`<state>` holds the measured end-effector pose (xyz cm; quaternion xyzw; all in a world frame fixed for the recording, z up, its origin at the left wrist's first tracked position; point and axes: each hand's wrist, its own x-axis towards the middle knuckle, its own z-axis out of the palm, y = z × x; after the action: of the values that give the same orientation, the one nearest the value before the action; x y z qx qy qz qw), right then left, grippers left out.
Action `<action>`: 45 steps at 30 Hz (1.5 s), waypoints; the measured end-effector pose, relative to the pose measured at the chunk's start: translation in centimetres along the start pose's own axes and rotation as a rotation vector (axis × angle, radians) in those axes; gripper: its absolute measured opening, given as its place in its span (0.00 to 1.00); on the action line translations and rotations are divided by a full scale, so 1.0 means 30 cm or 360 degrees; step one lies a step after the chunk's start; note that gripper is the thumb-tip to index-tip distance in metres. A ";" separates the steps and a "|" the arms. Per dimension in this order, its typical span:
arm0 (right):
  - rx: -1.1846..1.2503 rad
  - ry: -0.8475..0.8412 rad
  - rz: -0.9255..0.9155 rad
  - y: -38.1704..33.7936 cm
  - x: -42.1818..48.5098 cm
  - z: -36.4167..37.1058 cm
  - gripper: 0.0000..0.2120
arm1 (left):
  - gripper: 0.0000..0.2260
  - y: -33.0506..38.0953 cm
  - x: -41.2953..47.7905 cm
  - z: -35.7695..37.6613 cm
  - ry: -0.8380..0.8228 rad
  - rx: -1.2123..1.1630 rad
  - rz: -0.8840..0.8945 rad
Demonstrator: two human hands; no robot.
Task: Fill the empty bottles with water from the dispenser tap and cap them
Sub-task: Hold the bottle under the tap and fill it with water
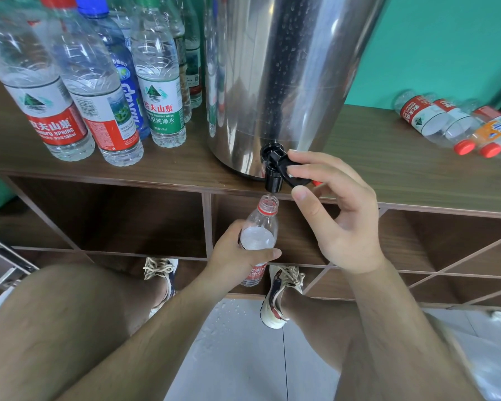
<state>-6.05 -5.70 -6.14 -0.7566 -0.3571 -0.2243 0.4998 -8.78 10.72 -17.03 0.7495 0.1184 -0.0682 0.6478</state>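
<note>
Nearest, two shoes (281,296) stand on a tiled floor (237,357) speckled with drops. Above them the left hand (237,251) grips a bottle (262,224), fingers curled round its body and thumb across the front. The uncapped bottle stands upright just under the tap (273,180), partly filled, and a thin stream runs into its mouth. The right hand (339,215) pinches the tap's lever (289,173) between forefinger above and thumb below. Behind stands the steel dispenser (278,68) on a wooden shelf (388,163). Capped bottles (96,91) stand far left, and more bottles (446,123) lie far right.
</note>
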 end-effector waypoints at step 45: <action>0.0007 0.0004 0.0016 -0.003 -0.002 0.000 0.08 | 0.29 -0.023 0.018 0.005 0.0045 0.0088 0.0018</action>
<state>-6.15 -5.69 -6.13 -0.7570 -0.3533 -0.2219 0.5029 -8.45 10.72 -17.85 0.7686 0.1215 -0.0571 0.6255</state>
